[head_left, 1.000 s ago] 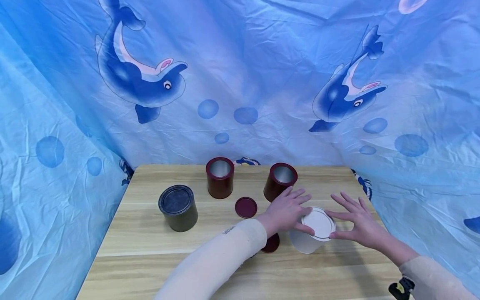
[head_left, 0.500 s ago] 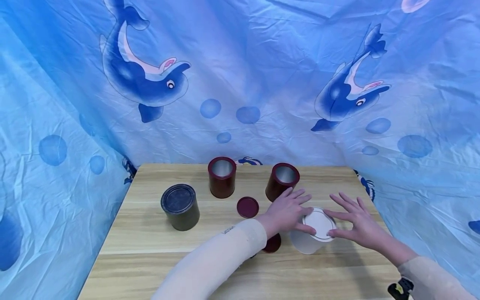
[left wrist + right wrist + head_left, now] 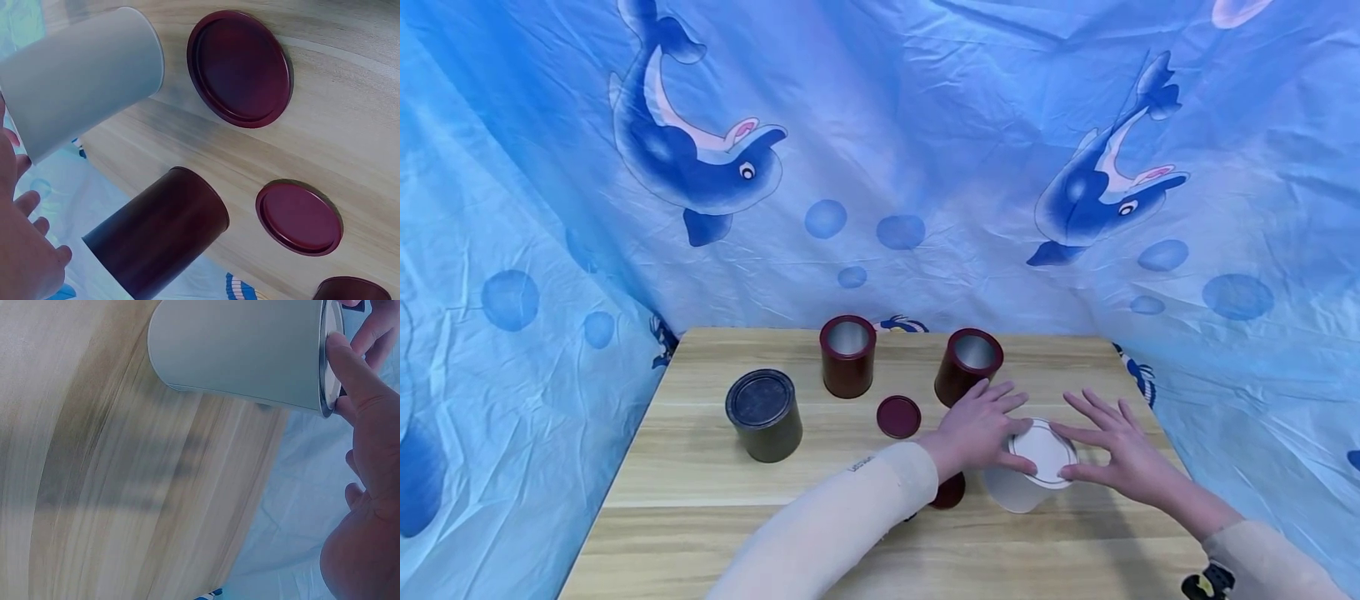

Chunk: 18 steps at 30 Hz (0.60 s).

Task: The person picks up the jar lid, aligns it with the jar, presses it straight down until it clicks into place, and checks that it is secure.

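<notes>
A white can stands upright on the wooden table, its white lid on top. From the left, my left hand touches the lid's edge with thumb and index finger, the other fingers spread out past the rim. Opposite it, my right hand touches the lid likewise; the right wrist view shows its thumb pressed flat on the lid's face at the rim. An open maroon can stands just behind my left hand. Beside the white can lies a maroon lid, partly covered by my left wrist in the head view.
Another open maroon can stands at the back. A second maroon lid lies flat in mid-table. On the left sits a black can with its lid on. A blue dolphin-print curtain rises behind the table and along its sides.
The head view has shifted slightly, so the scene sits a little farther right. Both hands stay on the white can's lid, with hardly any movement.
</notes>
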{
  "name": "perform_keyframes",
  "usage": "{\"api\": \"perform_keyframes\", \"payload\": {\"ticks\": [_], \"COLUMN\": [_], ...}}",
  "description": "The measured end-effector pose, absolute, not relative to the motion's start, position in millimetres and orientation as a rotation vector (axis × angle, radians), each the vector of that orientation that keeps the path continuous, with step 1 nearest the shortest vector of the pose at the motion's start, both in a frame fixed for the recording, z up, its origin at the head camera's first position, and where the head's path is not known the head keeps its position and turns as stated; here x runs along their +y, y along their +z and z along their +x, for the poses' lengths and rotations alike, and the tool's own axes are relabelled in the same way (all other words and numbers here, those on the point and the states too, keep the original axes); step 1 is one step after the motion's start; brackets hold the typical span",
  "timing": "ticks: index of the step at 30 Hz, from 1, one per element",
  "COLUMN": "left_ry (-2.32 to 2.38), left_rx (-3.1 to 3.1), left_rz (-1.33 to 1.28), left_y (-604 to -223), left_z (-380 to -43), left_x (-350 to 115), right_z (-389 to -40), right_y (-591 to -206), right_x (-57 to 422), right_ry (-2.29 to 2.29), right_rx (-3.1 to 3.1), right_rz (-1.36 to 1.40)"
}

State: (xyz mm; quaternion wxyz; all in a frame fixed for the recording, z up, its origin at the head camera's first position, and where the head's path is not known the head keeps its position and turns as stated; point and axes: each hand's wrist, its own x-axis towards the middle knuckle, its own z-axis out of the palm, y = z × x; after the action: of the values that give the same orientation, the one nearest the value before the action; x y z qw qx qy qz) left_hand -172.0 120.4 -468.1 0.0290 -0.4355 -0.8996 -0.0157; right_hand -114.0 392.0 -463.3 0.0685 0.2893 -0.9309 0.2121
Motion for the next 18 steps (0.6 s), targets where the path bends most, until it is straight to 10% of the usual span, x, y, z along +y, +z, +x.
{"api": "perform_keyframes", "payload": {"ticks": [18], "left_ry": [-0.077], "left_rx": [-2.933], "left_rz": [-1.264], "left_y": [-453], "left_z": [-170], "left_x": [129], "right_z": [-123], "right_y": [-462], "right_x": [393], "right_ry": [0.631], "right_rx": [-2.798], "right_rz": [0.956]}}
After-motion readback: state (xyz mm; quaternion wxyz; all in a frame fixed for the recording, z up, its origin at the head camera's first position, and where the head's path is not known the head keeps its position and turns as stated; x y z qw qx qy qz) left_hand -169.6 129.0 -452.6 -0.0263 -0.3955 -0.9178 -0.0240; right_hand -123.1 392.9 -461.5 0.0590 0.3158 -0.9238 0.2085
